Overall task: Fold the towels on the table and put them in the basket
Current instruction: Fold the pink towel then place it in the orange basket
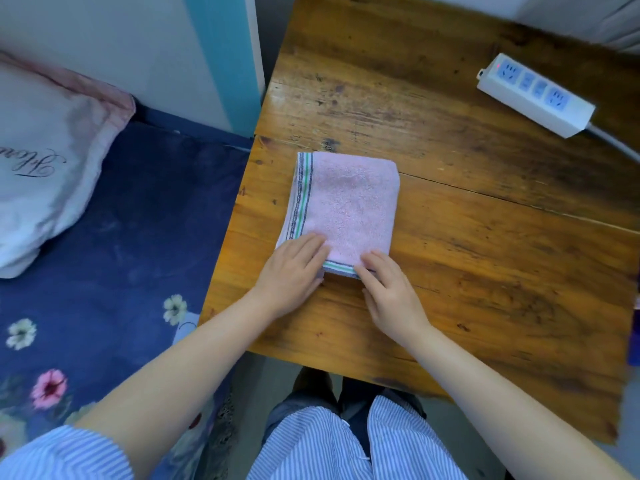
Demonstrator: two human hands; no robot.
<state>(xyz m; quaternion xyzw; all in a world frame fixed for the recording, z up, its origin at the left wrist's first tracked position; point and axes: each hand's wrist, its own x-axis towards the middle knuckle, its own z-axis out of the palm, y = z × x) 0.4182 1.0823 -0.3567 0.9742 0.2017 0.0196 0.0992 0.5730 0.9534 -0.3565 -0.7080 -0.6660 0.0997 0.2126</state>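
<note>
Folding step: pink towel (346,206) already a compact rectangle on bench (485,254).
Left hand (291,271) and right hand (388,289) press flat, fingers straight, on its near edge; towel extends ahead of them. Next probably another fold or lift; basket unseen.

A white power strip (535,95) lies on the table (485,254) — far right of the grip. Left of it, a bed (138,237) — floral blue sheet, white pillow (45,168).

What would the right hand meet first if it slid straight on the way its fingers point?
The right hand already rests on the pink towel; sliding on, it likely crosses only more towel, then bare table.
</note>
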